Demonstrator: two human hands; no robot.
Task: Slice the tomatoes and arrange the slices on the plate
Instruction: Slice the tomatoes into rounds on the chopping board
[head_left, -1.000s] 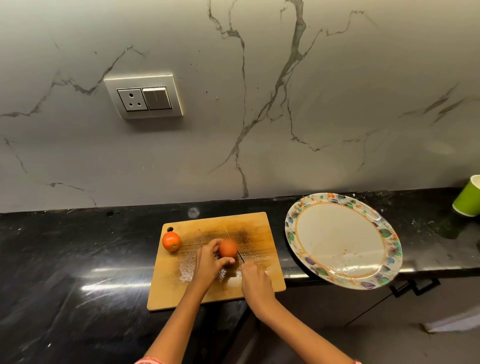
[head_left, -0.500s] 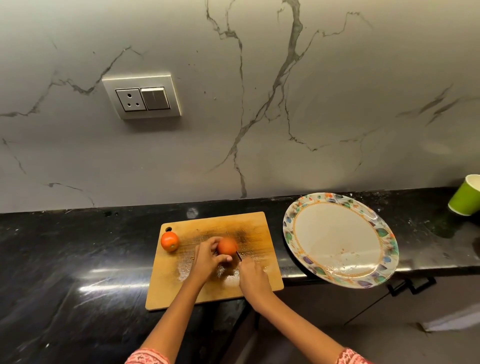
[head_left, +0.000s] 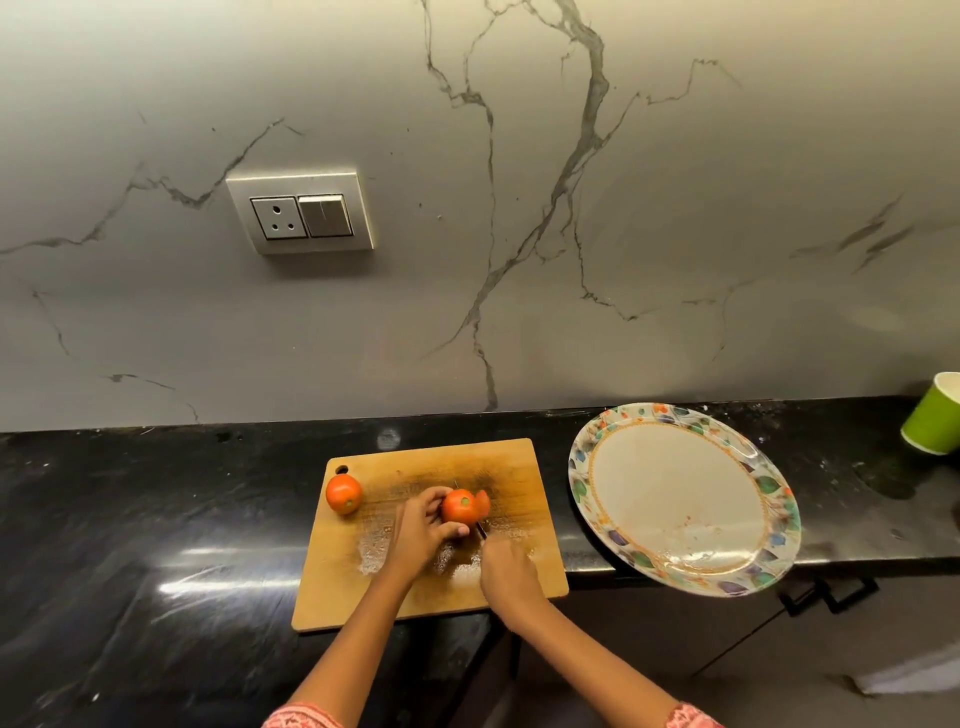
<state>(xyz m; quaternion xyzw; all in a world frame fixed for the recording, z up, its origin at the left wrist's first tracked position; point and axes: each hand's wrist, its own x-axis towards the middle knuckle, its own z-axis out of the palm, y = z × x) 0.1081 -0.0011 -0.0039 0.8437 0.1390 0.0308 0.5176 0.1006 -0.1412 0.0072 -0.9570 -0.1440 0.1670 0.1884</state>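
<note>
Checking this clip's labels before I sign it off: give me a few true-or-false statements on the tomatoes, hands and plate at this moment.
1. The left hand holds a tomato on the cutting board. True.
2. The plate already carries tomato slices. False: no slices lie on it.
3. A second tomato sits whole near the board's hanging hole. True.
4. The right hand rests empty on the counter. False: its grip is on a knife at the tomato.
5. A first slice is parting from the held tomato. True.

Left grip curled; right grip seemingly clenched, forearms converging.
</note>
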